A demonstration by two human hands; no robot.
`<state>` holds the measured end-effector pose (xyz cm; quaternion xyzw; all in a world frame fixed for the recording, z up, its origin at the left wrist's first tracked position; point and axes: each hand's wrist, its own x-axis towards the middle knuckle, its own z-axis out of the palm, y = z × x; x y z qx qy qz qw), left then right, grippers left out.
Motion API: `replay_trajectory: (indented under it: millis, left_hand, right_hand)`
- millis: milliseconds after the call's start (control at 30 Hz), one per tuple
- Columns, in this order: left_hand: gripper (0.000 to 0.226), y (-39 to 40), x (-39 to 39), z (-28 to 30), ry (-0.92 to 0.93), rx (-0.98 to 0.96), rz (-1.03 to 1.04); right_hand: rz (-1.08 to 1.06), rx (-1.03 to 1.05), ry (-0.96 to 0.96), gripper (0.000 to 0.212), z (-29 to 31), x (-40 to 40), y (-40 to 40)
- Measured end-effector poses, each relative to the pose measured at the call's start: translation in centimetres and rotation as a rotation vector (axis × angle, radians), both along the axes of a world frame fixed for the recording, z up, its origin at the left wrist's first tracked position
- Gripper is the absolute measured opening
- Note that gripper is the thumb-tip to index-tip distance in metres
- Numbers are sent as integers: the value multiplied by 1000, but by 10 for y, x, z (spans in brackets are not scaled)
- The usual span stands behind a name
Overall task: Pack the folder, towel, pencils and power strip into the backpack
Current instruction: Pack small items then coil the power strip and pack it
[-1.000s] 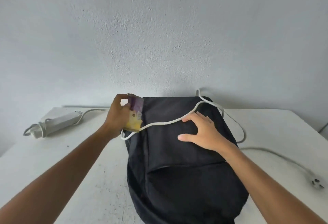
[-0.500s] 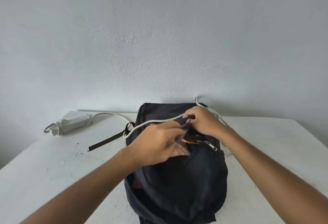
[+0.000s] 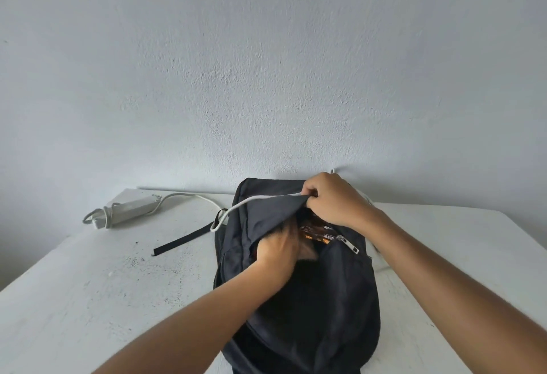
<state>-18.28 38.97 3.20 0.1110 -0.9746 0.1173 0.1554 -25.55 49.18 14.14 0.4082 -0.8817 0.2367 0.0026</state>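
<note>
A black backpack (image 3: pixel 310 314) lies on the white table (image 3: pixel 88 299) with its front pocket pulled open. My right hand (image 3: pixel 334 202) pinches the pocket's upper flap and holds it up. The fingers of my left hand (image 3: pixel 275 255) are inside the pocket, on an orange-printed pencil pack (image 3: pixel 318 233) that shows partly in the opening. The white power strip (image 3: pixel 130 209) lies at the far left of the table. Its cord (image 3: pixel 245 203) runs across the top of the backpack and under my right hand. Folder and towel are not visible.
A black strap (image 3: pixel 183 240) trails from the backpack's left side over the table. A metal zipper pull (image 3: pixel 349 244) hangs at the pocket's right edge. A grey wall stands right behind the backpack. The table's left edge is near the power strip.
My left hand carried the pencil pack from the backpack's left side into the front pocket. My right hand went from lying flat on the bag to lifting the pocket flap.
</note>
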Motion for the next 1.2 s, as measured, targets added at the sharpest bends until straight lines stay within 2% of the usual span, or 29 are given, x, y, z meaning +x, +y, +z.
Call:
replay_trajectory:
  millis: [67,167,300,367,433,533,633,700,733,833,900,1000,1067,1200]
  left_hand:
    - [65,-8,-7,0,43,24,-23]
    - [77,-13,-7,-3,26,82,-100]
    - [66,3,12,13,66,105,-111]
    - [61,10,19,25,28,78,-86]
    - [49,14,20,27,-82,157,-61]
    - [41,12,31,36,-202,407,-121]
    - [39,-4,53,60,-454,634,-323]
    - [41,-21,69,80,-609,681,-373]
    - [41,-32,74,87,-631,719,-363]
    - [39,-76,90,95,-513,897,-259]
    - [40,-112,102,90,-354,964,-168]
    - [25,-171,119,68,-140,1043,23]
    - [21,-210,133,50,-15,1111,163]
    - [32,-281,158,12,119,989,433]
  right_hand:
    - [3,6,12,16,-1,1,2]
    - [-11,-10,1,14,-2,0,6]
    - [-31,-41,-16,10,-5,-1,6]
    - [-42,-75,-38,11,-8,-1,2]
    - [-42,-96,-42,12,-13,-2,-1]
    - [20,-40,-13,14,-21,-3,0]
    - [164,204,-121,12,-26,-2,6]
    - [218,398,-185,19,-31,1,5]
    - [212,455,-190,25,-32,2,3]
    - [200,472,-195,32,-23,7,-10]
    - [219,381,-182,25,-15,15,-27]
    - [252,208,-191,18,-15,32,-62]
    - [307,190,-204,17,-20,43,-91]
    - [437,254,-218,18,-30,61,-150]
